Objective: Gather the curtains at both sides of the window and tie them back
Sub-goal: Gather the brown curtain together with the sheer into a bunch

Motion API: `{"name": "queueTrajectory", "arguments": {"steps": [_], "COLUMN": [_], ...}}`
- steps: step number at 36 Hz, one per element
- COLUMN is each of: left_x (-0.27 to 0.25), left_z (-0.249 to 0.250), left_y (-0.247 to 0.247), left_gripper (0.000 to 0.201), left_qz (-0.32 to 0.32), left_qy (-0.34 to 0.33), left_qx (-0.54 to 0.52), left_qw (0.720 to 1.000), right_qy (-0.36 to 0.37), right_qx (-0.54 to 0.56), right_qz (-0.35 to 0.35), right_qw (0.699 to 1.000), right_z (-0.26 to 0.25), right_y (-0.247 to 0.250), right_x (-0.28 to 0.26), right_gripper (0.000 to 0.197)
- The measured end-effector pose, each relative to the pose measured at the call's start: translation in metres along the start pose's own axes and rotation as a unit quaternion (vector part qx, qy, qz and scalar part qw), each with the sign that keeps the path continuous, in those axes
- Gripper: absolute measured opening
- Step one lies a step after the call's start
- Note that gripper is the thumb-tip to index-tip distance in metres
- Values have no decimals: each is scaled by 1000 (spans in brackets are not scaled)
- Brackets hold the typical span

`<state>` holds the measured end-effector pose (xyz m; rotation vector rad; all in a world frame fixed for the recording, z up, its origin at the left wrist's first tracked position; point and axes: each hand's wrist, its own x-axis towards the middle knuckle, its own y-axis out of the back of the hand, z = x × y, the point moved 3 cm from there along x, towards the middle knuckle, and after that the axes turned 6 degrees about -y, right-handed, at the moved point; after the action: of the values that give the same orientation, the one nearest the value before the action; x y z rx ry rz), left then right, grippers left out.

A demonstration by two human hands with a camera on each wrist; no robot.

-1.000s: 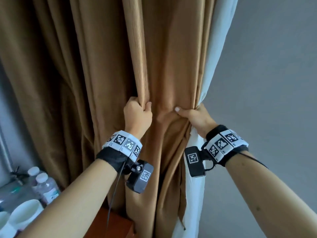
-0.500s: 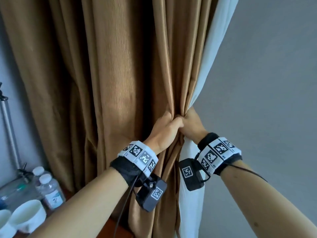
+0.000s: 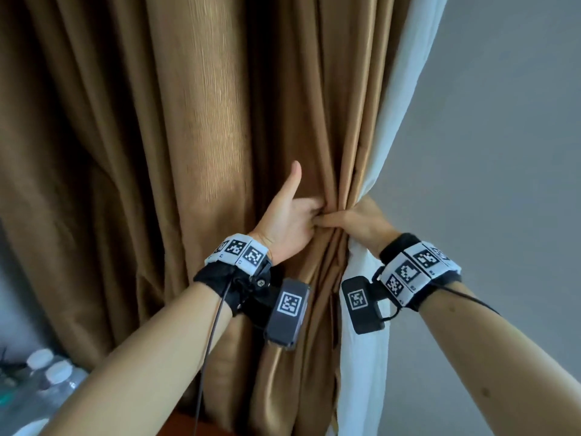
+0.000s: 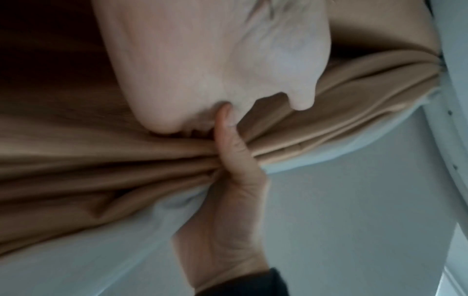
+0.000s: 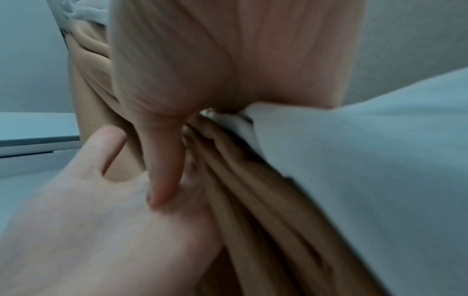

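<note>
A brown curtain [image 3: 220, 121] with a white lining [image 3: 361, 341] hangs in folds and is bunched at waist height. My right hand [image 3: 364, 221] grips the bunch from the right, its thumb lying across the front of the folds. My left hand [image 3: 289, 225] meets it from the left, fingers hooked into the folds and thumb lifted straight up, off the cloth. The left wrist view shows the right hand [image 4: 228, 200] pinching the gathered curtain [image 4: 101, 160]. In the right wrist view the left hand [image 5: 101, 230] lies against the bunch [image 5: 253, 200]. No tie-back shows.
Water bottles [image 3: 50, 369] and a white cup [image 3: 28, 429] stand at the lower left, on or beside a wooden surface [image 3: 176, 426] under the curtain. A plain grey wall [image 3: 503, 152] fills the right side.
My left hand carried a curtain fold to the right until it met the right hand. Its thumb has now lifted off the cloth, and the right thumb has closed over the bunch.
</note>
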<state>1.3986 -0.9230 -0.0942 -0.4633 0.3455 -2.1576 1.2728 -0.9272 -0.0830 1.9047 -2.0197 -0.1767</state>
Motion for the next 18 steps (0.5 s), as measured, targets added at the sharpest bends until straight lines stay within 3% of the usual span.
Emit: {"name": "queueTrajectory", "arguments": {"steps": [2, 4, 7, 9, 10, 14, 16, 18], "left_x": [-1, 0, 5, 7, 6, 12, 18, 26], "left_z": [-1, 0, 5, 9, 11, 19, 23, 24], "left_y": [7, 13, 30, 43, 47, 59, 57, 54], "left_gripper": [86, 58, 18, 35, 49, 110, 121, 117], "left_qz": [39, 109, 210, 272, 297, 301, 276, 255], "left_qy": [2, -21, -112, -152, -155, -134, -120, -105], "left_qx": [12, 96, 282, 350, 352, 269, 256, 233], "left_qw": [999, 989, 929, 883, 874, 905, 919, 933], "right_qy": [-1, -19, -36, -28, -23, -34, -39, -41], "right_qx": [-33, -46, -48, -32, -17, 21, 19, 16], "right_qz": [90, 129, 146, 152, 154, 152, 149, 148], "right_qw": [995, 990, 987, 987, 988, 988, 988, 988], "right_z": [2, 3, 3, 2, 1, -1, 0, 0], "right_y": [-1, -1, 2, 6, 9, 21, 25, 27], "right_x": [-2, -4, -3, -4, -6, -14, -16, -18], "right_gripper": [31, 29, 30, 34, 37, 42, 43, 43]}}
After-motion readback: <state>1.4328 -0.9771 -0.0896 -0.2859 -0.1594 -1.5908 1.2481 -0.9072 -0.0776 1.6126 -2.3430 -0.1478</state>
